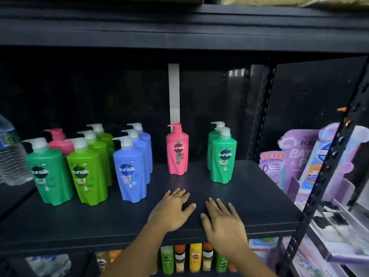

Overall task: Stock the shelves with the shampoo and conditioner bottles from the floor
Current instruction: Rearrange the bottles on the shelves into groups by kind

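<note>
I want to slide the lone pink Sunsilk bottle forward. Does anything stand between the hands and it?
Nothing visible does. Only bare shelf lies between the left hand, the right hand and the pink Sunsilk bottle. The blue bottles stand off to its left, the green pair to its right.

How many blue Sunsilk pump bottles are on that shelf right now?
3, in one row front to back, left of centre: front blue bottle, second blue bottle behind it, third blue bottle rearmost. Others may be hidden behind.
</note>
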A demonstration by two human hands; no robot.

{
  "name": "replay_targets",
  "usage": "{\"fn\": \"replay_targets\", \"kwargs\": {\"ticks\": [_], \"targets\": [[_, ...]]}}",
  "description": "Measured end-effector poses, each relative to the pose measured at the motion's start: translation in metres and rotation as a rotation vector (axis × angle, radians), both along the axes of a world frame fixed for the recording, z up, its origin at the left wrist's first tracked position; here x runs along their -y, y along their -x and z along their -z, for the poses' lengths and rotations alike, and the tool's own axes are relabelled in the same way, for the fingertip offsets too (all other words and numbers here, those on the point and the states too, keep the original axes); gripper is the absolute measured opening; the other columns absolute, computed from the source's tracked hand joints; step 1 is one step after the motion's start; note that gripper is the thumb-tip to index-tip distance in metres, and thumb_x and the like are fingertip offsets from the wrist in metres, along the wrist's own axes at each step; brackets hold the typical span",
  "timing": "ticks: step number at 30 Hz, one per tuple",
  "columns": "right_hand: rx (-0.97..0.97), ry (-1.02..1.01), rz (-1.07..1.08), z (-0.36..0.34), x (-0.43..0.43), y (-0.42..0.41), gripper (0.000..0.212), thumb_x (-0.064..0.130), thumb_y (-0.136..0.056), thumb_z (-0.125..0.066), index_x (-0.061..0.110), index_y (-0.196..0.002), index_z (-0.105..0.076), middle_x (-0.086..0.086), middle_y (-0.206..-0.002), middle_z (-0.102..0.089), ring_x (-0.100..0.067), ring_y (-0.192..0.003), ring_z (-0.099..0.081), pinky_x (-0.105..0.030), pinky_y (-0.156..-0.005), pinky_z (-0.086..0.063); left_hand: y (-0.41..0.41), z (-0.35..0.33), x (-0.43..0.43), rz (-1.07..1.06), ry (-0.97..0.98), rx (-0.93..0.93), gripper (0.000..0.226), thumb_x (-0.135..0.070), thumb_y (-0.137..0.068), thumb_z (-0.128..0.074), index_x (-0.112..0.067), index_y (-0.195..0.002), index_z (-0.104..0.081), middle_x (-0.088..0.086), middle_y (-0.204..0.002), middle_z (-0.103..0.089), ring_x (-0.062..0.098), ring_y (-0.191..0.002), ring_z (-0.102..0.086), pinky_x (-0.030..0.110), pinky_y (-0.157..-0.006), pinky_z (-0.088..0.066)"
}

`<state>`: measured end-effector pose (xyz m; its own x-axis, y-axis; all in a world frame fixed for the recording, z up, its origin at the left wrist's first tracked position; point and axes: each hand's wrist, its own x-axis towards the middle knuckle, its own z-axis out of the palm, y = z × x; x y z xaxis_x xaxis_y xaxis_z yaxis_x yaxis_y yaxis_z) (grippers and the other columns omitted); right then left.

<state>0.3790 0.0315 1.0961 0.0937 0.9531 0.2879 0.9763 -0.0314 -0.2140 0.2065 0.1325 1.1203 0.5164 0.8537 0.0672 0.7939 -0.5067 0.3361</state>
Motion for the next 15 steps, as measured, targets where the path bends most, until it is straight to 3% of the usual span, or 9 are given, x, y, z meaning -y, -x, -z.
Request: {"fn": "replay_targets", "kwargs": {"ticks": [5, 8, 15], "targets": [[0.067, -0.005, 0.004, 0.005, 0.008, 0.001, 0.071, 0.061, -0.1, -0.016, 0.023, -0.149, -0.049, 0.005, -0.156, -0.044, -0.014, -0.149, -0.034, -0.036, -0.123, -0.014, 0.002, -0.001, 0.005, -0.047, -0.047, -0.004, 0.065, -0.056, -0.104, -0.039, -0.02, -0.158, -0.038, -0.004, -0.167, -0.03, 0.011, -0.155, -0.021, 0.031, -0.127, -0.016], [0.088, 0.064, -0.032, 0.0, 0.007, -0.002, 0.07, 0.06, -0.101, -0.013, 0.025, -0.158, -0.031, 0.009, -0.164, -0.027, -0.011, -0.154, -0.016, -0.039, -0.126, -0.009, 0.004, -0.004, 0.009, -0.042, -0.094, -0.008, 0.058, -0.054, -0.105, -0.039, -0.021, -0.152, -0.048, -0.004, -0.162, -0.041, 0.012, -0.152, -0.03, 0.033, -0.124, -0.027], [0.066, 0.208, -0.063, -0.015, 0.007, 0.002, 0.062, 0.053, -0.105, -0.017, 0.029, -0.162, -0.017, 0.015, -0.168, -0.01, -0.011, -0.156, -0.002, -0.045, -0.126, -0.001, 0.061, -0.001, 0.026, 0.046, -0.045, 0.017, 0.053, -0.048, -0.106, -0.044, -0.025, -0.154, -0.046, -0.006, -0.163, -0.038, 0.007, -0.152, -0.027, 0.024, -0.124, -0.017]]}}
